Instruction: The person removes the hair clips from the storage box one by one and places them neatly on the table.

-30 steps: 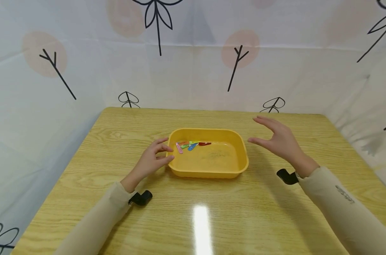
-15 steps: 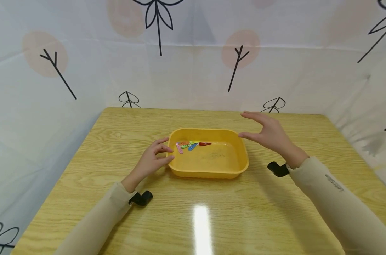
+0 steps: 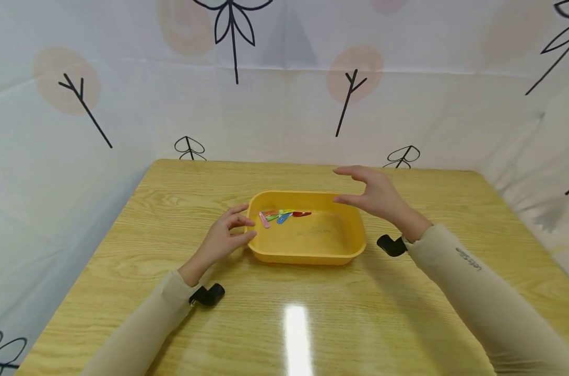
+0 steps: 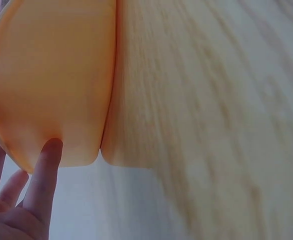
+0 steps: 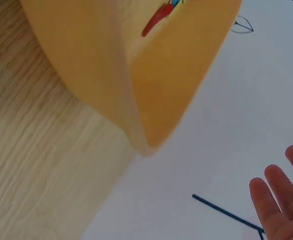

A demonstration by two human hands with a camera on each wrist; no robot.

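Note:
A yellow plastic tray (image 3: pixel 308 258) stands on the wooden table in the head view. Small snap hair clips lie bunched at its inner left, among them a pink clip (image 3: pixel 264 220), a blue clip (image 3: pixel 284 218) and a red clip (image 3: pixel 301 214). My left hand (image 3: pixel 223 237) is at the tray's left rim with loosely bent fingers; in the left wrist view a fingertip (image 4: pixel 52 145) meets the outer wall. Over the tray's back right corner hovers my right hand (image 3: pixel 376 194), thumb and fingers spread apart with nothing between them.
The wood-grain table (image 3: pixel 247 324) extends around the tray. Behind it hangs a pale cloth (image 3: pixel 284 120) with black plant drawings, which also runs down both sides. Black wrist mounts (image 3: pixel 208 295) sit at the sleeve cuffs.
My right hand has moved left, from beside the tray to over its back right part. The left hand, the tray and the clips have stayed in place.

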